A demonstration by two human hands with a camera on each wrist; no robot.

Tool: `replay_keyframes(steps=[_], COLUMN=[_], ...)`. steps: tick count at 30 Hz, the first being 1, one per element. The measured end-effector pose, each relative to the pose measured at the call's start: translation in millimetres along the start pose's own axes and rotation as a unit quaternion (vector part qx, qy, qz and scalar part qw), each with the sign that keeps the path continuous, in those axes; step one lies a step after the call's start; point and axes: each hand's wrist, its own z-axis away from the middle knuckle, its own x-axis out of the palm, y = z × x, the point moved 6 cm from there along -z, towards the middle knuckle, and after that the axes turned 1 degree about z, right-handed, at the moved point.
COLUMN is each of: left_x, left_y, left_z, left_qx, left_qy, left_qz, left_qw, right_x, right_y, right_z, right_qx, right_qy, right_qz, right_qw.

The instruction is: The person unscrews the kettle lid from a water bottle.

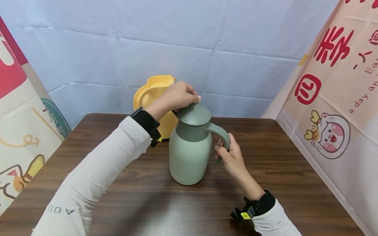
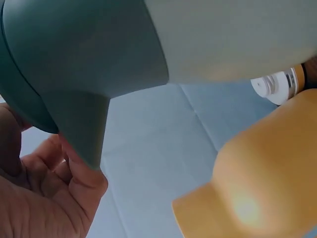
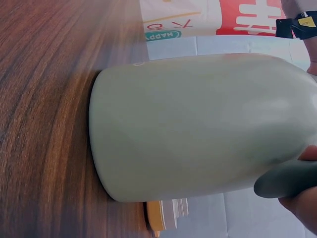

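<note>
A pale green thermos jug (image 1: 189, 157) stands upright on the brown wooden table (image 1: 141, 196). My left hand (image 1: 180, 96) is over its darker green lid (image 1: 195, 116), with the fingers curled down and the thumb at the small raised part on top. Up close in the left wrist view, the left fingers (image 2: 74, 183) bend in beside the spout (image 2: 81, 124) and the lid's edge. My right hand (image 1: 231, 155) grips the jug's handle (image 1: 220, 131), fingers wrapped round its lower part. The handle's lower end (image 3: 287, 178) shows between the fingers in the right wrist view.
Behind the jug and left hand stands a yellow pitcher (image 1: 168, 126) with a wavy rim. A small white container with an orange band (image 2: 280, 87) sits beyond the jug, hidden in the head view. Pale blue cloth (image 1: 236, 78) hangs behind the table; printed sheets (image 1: 325, 98) flank it.
</note>
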Motion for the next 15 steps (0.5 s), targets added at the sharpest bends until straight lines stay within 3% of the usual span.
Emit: replay_keyframes(steps=[6,15], left_x=[-7.2,-14.8], left_y=[-1.4,-10.3], left_z=[4.4,11.0], left_qx=[-0.028,-0.061], left_qy=[0.001,0.015], left_qz=[-0.005,0.011], left_qw=[0.9996,0.9979], right_x=[1.8,0.7], right_y=[-1.1,-3.2], right_z=[-0.3,0.0], right_qx=[0.001,0.012], right_qy=[-0.011,0.001], right_qz=[-0.004,0.049], right_qw=[1.0,0.999])
